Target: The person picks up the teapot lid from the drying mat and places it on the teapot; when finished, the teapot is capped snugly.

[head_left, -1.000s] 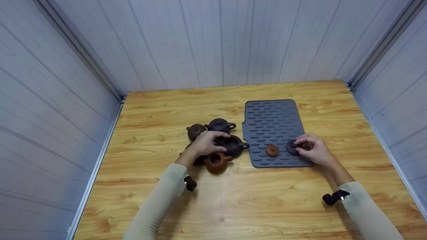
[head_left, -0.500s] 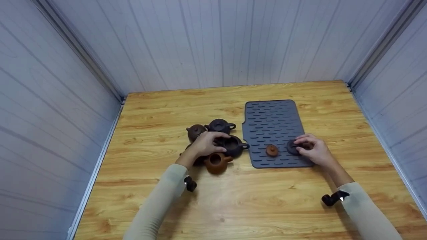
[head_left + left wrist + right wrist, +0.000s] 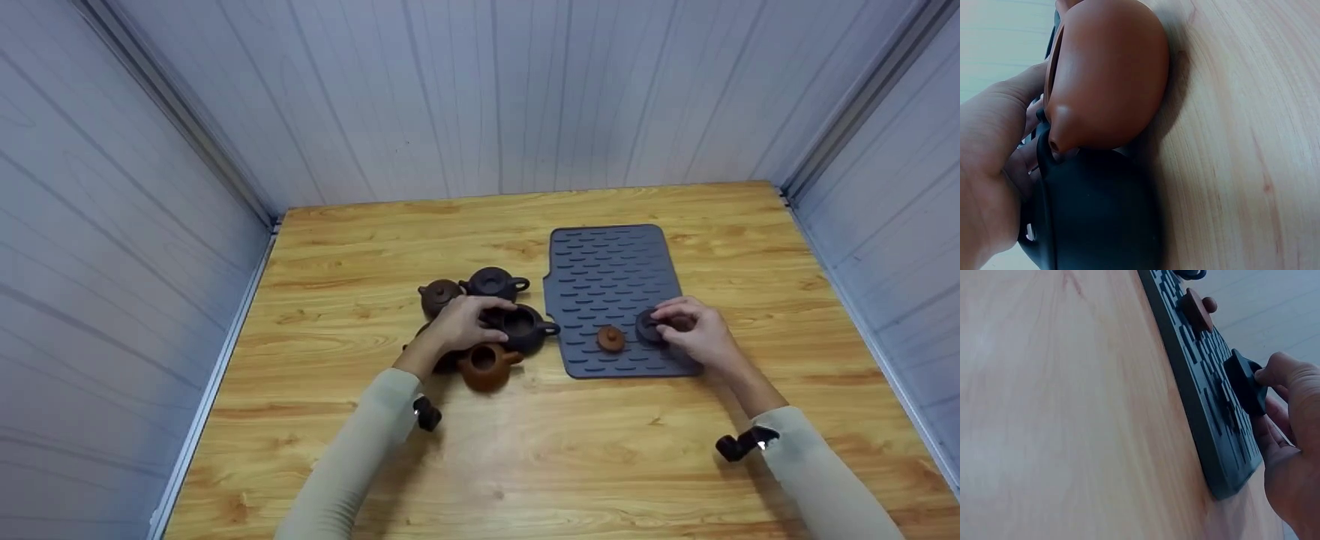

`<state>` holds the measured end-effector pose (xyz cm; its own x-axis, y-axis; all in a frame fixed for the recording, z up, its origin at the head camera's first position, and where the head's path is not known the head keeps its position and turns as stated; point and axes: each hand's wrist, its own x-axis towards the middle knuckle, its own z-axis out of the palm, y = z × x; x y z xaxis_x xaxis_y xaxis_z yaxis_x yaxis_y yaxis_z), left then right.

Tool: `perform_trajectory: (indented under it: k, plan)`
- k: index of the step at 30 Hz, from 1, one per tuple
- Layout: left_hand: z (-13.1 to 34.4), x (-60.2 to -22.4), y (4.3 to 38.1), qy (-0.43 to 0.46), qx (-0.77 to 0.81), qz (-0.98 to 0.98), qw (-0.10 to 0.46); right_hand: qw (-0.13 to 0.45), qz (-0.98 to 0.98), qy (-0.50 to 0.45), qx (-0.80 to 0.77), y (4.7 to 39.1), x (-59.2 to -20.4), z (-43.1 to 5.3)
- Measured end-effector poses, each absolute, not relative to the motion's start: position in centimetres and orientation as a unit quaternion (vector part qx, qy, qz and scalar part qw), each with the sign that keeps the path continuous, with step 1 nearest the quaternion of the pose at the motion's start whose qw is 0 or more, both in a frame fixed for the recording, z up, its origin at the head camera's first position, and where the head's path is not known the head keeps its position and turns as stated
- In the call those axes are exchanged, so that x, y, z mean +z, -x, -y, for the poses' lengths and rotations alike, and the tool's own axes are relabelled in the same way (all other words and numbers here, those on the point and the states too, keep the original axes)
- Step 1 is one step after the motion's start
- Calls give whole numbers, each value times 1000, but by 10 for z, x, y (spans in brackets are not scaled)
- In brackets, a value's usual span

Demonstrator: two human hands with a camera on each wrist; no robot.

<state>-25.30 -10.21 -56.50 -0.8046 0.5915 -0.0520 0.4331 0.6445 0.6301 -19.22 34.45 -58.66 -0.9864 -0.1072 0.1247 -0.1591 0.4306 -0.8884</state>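
Note:
My left hand (image 3: pixel 466 324) holds the near side of a lidless dark teapot (image 3: pixel 529 343) by its rim, between thumb and fingers; its handle points right. An orange-brown lidless teapot (image 3: pixel 486 375) stands just below that hand and appears large in the left wrist view, beside another black teapot (image 3: pixel 1100 214). Over the grey ribbed mat (image 3: pixel 611 277), my right hand (image 3: pixel 701 334) pinches a black teapot lid (image 3: pixel 649 328) by its knob. The right wrist view shows this lid (image 3: pixel 1244 382) tilted and slightly above the mat. A small orange-brown lid (image 3: pixel 611 339) lies to its left.
Behind the left hand stand a brown lidded teapot (image 3: pixel 439 296) and a dark lidded teapot (image 3: pixel 491 283), close together. The wooden tabletop (image 3: pixel 570 450) is bounded by pale panelled walls (image 3: pixel 480 97) at the back and sides.
My right hand has moved slightly left with the black lid, bringing it closer to the orange-brown lid. The left hand and the teapots have stayed nearly still.

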Motion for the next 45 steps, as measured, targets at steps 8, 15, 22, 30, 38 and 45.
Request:
perform_trajectory:
  k: [8, 15, 22, 30, 38, 45]
  plan:
    - [100, -556, 249, -271, 303, -903, 137, 17, 842, -91, 532, 198, -579, -332]
    - [99, -557, 249, -268, 306, -903, 134, 12, 840, -107, 532, 206, -572, -321]
    - [98, -554, 248, -262, 308, -904, 139, 2, 835, -119, 537, 212, -564, -305]
    - [99, -556, 249, -272, 303, -904, 131, 1, 840, -146, 523, 221, -558, -278]
    - [99, -555, 247, -269, 304, -904, 137, -15, 830, -162, 533, 227, -555, -254]
    - [100, -556, 248, -267, 305, -904, 135, -17, 822, -179, 541, 232, -554, -233]
